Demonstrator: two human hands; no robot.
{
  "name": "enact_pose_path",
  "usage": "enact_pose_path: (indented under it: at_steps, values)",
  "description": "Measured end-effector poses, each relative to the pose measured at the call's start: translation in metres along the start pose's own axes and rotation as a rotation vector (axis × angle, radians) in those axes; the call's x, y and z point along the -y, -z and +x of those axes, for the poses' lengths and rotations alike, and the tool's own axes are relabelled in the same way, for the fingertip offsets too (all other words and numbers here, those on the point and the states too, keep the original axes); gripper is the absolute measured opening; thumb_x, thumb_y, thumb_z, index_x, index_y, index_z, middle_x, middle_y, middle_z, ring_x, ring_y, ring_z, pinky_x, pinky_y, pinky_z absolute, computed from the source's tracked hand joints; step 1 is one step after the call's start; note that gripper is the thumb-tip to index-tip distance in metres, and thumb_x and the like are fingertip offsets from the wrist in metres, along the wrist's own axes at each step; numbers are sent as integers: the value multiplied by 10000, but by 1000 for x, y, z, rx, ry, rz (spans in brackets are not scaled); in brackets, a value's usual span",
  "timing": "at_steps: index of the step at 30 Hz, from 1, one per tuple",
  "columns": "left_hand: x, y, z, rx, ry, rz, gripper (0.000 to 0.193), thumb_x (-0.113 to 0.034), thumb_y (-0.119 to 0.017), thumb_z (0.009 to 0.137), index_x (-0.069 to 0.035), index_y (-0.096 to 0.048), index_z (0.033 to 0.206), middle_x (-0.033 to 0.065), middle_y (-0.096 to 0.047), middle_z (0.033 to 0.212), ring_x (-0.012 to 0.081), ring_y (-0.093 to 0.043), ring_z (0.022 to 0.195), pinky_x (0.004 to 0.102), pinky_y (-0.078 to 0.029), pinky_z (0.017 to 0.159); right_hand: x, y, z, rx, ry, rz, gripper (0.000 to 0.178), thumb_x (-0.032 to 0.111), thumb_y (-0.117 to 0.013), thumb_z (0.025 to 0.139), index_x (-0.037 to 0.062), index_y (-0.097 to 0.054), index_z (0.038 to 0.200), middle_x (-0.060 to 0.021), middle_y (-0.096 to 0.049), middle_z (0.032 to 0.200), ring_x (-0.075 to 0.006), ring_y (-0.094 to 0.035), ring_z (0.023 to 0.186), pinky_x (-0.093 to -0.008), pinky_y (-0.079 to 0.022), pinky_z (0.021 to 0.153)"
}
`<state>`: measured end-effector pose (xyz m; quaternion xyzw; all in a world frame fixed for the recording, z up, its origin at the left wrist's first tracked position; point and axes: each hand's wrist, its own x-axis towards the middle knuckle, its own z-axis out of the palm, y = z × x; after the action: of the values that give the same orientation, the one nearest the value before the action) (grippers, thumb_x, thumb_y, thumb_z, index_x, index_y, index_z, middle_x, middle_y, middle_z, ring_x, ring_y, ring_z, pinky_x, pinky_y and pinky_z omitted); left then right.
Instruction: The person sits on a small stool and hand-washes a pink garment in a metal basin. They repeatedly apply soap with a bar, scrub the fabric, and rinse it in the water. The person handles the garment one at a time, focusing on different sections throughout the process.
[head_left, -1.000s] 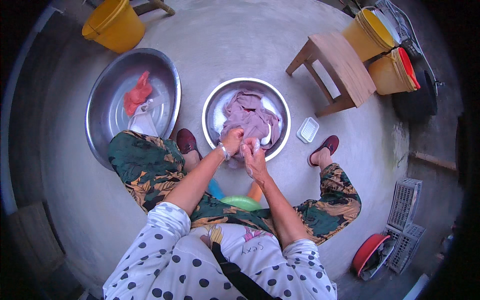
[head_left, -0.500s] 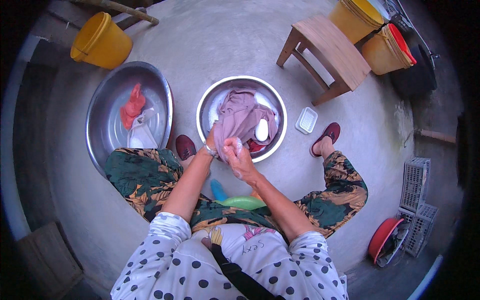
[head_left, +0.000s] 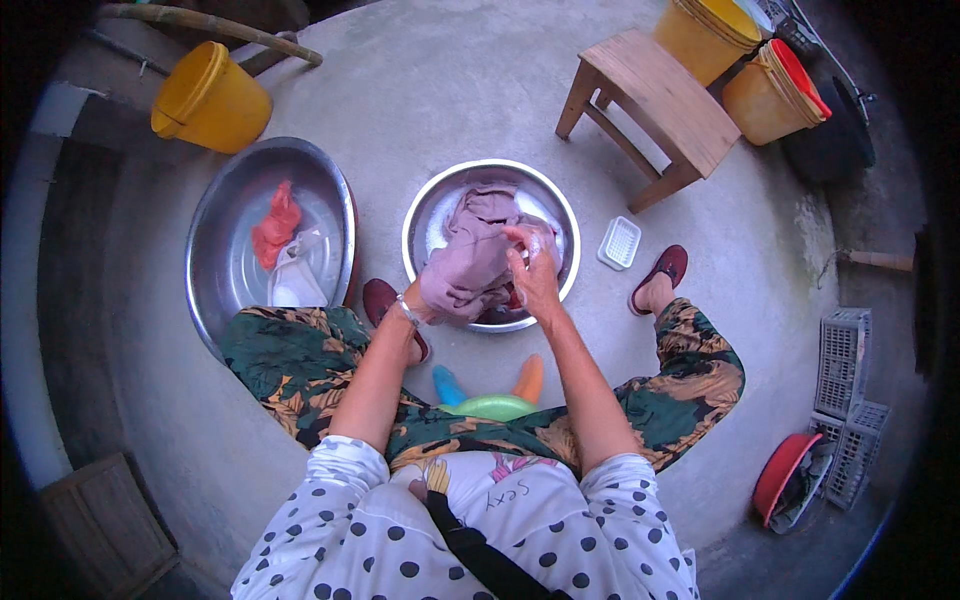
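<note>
A round metal basin stands on the floor in front of me, with suds and a wet mauve garment in it. My left hand, with a bracelet at the wrist, is at the near left rim; its fingers are mostly hidden under the garment, which is bunched over them. Over the right part of the basin, my right hand curls its thumb and fingers around a white oval thing, mostly covered by the hand; whether it is soap or a brush I cannot tell. A bit of red cloth shows beneath the garment.
At left, a large metal tub holds red and white cloths, with a yellow bucket behind it. A wooden stool, more buckets and a small white tray are at right. Grey crates and a red basin lie farther right.
My hands, close together at the near rim before, have parted. My right hand has moved forward and right onto the white oval thing. The mauve garment now drapes over my left hand.
</note>
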<state>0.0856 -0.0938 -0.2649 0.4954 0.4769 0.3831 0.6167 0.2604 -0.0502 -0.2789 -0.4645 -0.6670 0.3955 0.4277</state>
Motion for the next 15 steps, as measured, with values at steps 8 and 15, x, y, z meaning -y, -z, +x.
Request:
enact_pose_path:
  at_steps: [8, 15]
  values:
    - [-34, -7, -8, 53, 89, -560, 420, -101, -525, 809, -15, -434, 1210, 87, -500, 1180, 175, -503, 1049, 291, -390, 918, -13, 11, 2, 241, -275, 247, 183, 140, -590, 770, 5, -574, 893, -57, -600, 784, -129, -548, 721, -251, -424, 692]
    - [-15, -1, -17, 64, 155, -309, 393, -148, -548, 802, -4, -480, 1161, 86, -534, 1135, 169, -540, 991, 289, -417, 885, 12, 35, 21, 157, -221, 266, 151, 143, -546, 786, 15, -556, 866, -20, -538, 745, -100, -482, 721, -242, -402, 676]
